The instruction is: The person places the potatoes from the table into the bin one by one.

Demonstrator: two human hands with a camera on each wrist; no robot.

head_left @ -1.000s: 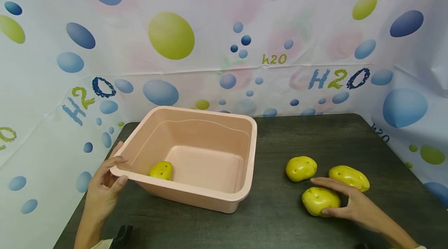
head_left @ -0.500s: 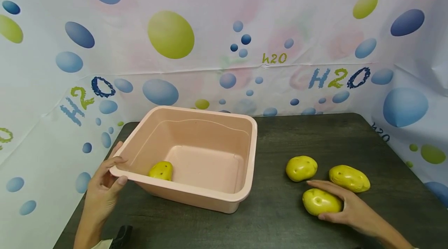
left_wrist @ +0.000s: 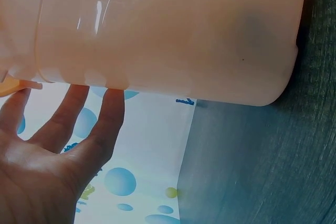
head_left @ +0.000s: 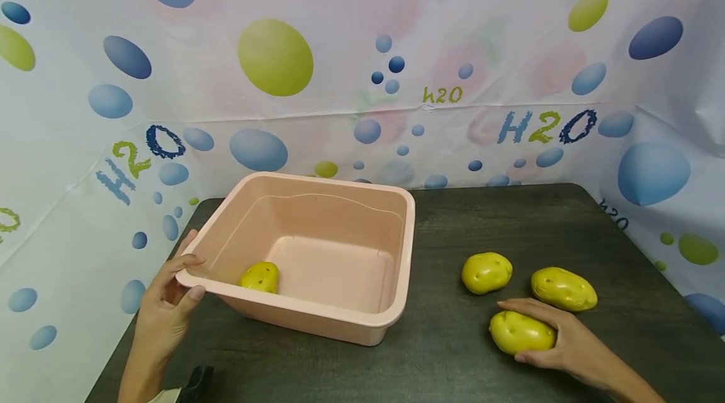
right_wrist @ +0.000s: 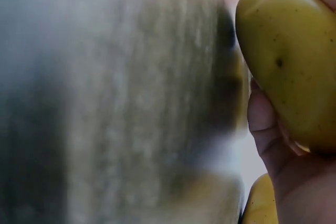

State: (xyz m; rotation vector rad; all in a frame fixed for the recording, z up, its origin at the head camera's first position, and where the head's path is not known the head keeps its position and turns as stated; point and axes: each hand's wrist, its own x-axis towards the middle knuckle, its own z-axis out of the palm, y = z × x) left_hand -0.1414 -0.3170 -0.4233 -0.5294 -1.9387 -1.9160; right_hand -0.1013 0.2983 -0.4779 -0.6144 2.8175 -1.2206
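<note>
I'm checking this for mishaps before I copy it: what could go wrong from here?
The held potato looks smooth and shiny, so it might slip from the right hand.

Two loose potatoes, the farther-right one and its neighbour, lie close to that hand; a careless sweep could set one rolling.

The left hand grips the tub at one corner, so an uneven pull might tilt it and shift the potato inside.

A dark, wood-grained table (head_left: 442, 227) is carrying a pale pink tub (head_left: 306, 322) on its left side. To the tub's right, a rounded yellow potato (head_left: 487, 273) and a longer yellow potato (head_left: 564, 289) are lying near each other without touching. Whether a third potato (head_left: 521, 332), nearer the front, is touching the table is unclear.
</note>
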